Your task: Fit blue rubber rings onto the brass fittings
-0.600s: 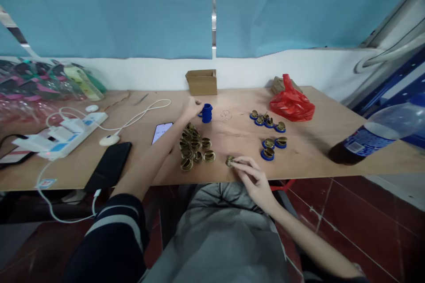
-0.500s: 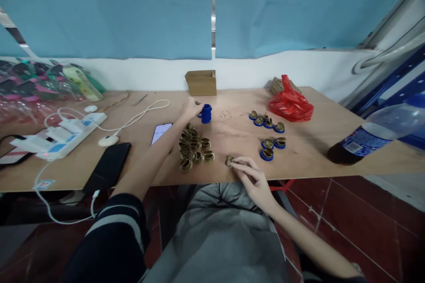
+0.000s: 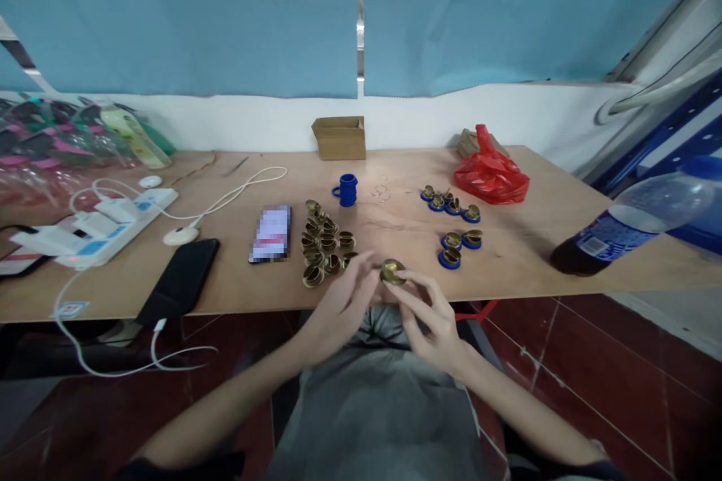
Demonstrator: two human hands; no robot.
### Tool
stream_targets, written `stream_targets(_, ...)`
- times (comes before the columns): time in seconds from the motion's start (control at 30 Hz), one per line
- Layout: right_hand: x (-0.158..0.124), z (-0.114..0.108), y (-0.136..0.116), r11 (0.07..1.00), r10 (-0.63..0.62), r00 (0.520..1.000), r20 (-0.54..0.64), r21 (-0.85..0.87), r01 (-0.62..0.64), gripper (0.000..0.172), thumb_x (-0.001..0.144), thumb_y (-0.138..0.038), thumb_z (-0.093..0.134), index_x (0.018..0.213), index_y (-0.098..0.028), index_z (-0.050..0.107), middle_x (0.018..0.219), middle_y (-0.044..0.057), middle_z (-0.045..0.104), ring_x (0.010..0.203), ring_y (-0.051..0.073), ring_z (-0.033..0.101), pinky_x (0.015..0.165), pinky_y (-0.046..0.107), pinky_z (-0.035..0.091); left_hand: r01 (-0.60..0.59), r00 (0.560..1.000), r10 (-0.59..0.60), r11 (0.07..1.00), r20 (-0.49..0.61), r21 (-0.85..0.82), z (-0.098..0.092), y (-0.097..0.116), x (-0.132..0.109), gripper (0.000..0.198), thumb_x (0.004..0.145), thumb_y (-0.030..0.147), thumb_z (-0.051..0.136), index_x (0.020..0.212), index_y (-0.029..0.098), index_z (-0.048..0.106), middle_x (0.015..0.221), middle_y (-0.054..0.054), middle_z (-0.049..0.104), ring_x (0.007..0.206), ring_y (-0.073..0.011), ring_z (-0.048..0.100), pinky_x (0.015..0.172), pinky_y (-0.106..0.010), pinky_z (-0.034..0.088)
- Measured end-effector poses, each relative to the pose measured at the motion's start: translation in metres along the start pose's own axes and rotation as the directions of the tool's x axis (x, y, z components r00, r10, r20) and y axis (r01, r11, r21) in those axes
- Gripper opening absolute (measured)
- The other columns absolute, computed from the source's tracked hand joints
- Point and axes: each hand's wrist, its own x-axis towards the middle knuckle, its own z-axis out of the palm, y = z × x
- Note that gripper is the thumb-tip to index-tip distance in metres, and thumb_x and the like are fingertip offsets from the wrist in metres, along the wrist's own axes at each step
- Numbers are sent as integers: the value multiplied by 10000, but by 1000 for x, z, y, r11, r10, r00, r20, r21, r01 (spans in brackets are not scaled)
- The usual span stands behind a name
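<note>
My right hand (image 3: 432, 319) pinches a round brass-coloured piece (image 3: 393, 271) between thumb and fingers, just above the table's front edge. Close on its left, my left hand (image 3: 341, 308) has its fingers curled together and slightly blurred; what they hold, if anything, is hidden. To the left stands a cluster of several similar brass-coloured pieces (image 3: 328, 243), partly behind my left hand. Beyond them is a stack of blue rings (image 3: 348, 190) with a loose ring leaning at its side. On the right, several brass-coloured pieces with blue rings around their bases (image 3: 451, 242) sit in two groups.
Behind the blue stack stands a small cardboard box (image 3: 341, 139). A red plastic bag (image 3: 490, 175) lies at the back right, a cola bottle (image 3: 609, 240) at the right. Left are two phones (image 3: 271, 234), a power strip (image 3: 121, 229) with white cables, and several clear bottles (image 3: 62, 143).
My left hand has come back from the blue ring stack to beside my right hand. The brass-coloured piece in my right hand has been turned, showing its round face.
</note>
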Motion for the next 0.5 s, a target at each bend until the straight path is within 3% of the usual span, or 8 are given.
stream_targets(0.1, -5, 1, -5, 994, -106, 991, 79, -11, 107, 693, 870, 39, 463, 1486, -274, 516, 1411, 132, 510, 1298, 280, 582, 1022, 453, 588, 208, 976, -168, 908, 138, -364, 10, -10, -25, 545, 988, 571, 522, 1374, 189, 558, 1294, -129, 692, 1036, -255, 723, 871, -367, 590)
stream_targets(0.2, -5, 1, -9, 984, -176, 974, 142, -6, 179, 675, 842, 56, 446, 1443, -235, 544, 1419, 136, 538, 1379, 313, 522, 1076, 510, 547, 263, 964, -195, 810, 183, -524, 9, -16, -27, 506, 945, 569, 609, 1225, 152, 674, 1192, -123, 732, 1026, -251, 718, 873, -348, 586)
stream_targets(0.33, 0, -1, -14, 996, -90, 994, 66, 13, 89, 545, 878, 38, 484, 1353, -216, 566, 1400, 141, 589, 1310, 282, 592, 1049, 455, 562, 196, 981, -174, 830, 91, -522, 7, -22, -23, 454, 901, 507, 698, 1211, 176, 686, 1209, -100, 726, 1075, -237, 690, 899, -341, 582)
stream_targets(0.5, 2, -2, -13, 984, 175, 985, 5, 12, -175, 309, 932, -98, 587, 1208, -236, 571, 1060, 71, 672, 943, 203, 681, 813, 337, 597, 154, 988, -132, 915, 84, -372, 13, -31, -25, 405, 841, 330, 752, 1212, 198, 656, 1158, -74, 731, 1070, -215, 675, 908, -334, 565)
